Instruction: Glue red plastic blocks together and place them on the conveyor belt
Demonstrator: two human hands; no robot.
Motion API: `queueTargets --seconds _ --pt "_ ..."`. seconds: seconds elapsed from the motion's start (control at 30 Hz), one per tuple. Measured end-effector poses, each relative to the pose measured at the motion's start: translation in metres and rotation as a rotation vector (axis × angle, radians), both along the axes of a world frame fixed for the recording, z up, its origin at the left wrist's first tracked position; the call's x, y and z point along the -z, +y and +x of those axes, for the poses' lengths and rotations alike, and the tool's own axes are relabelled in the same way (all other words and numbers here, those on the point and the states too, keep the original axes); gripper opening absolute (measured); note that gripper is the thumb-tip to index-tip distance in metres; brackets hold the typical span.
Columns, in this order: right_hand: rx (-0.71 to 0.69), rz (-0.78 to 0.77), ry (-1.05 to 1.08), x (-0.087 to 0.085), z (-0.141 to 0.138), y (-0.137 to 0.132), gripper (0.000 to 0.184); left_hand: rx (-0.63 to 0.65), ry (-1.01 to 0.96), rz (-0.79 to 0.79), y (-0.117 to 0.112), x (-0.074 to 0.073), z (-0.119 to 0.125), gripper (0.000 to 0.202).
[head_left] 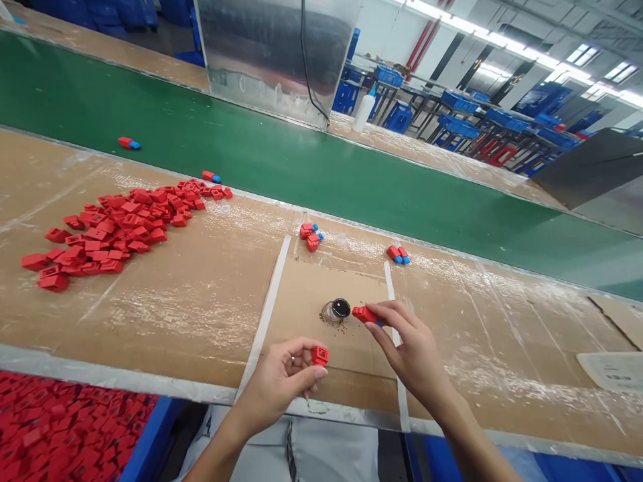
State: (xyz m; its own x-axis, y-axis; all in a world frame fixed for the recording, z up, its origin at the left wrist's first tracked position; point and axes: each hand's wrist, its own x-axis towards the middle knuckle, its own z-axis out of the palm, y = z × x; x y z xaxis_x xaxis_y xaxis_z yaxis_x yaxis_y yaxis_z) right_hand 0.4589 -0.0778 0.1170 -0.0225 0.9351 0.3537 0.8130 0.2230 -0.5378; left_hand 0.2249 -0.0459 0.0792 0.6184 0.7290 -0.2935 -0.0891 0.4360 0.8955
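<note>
Between the thumb and fingers of my left hand [289, 371] is a hollow red plastic block [320, 355], its square opening facing up. My right hand [409, 341] pinches a red and blue plastic piece [365, 314] by its blue end, the red end pointing left. Just left of that piece stands a small round pot with a dark, glossy top [341, 308], with specks scattered around its base. The pot sits on a cardboard sheet [296, 314] between two white tape strips. Both hands are apart from the pot.
A heap of red blocks [125, 227] lies at the left. Red and blue pieces [310, 236] and another pair [398, 254] lie near the green conveyor belt [281, 157]; one piece [129, 143] is on the belt. A blue crate [151, 435] of red blocks stands lower left. A white bottle [364, 110] stands beyond.
</note>
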Motion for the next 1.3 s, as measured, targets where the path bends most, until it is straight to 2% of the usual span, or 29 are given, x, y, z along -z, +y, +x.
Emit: queueTargets --seconds 0.63,1.3 --pt "-0.042 0.036 -0.105 0.0004 -0.0091 0.0041 0.023 0.036 0.001 0.019 -0.0022 0.0000 -0.0025 0.018" --pt "-0.042 0.079 -0.167 -0.0001 -0.0075 0.0082 0.022 0.032 -0.021 -0.013 -0.0033 0.0003 -0.0024 0.022"
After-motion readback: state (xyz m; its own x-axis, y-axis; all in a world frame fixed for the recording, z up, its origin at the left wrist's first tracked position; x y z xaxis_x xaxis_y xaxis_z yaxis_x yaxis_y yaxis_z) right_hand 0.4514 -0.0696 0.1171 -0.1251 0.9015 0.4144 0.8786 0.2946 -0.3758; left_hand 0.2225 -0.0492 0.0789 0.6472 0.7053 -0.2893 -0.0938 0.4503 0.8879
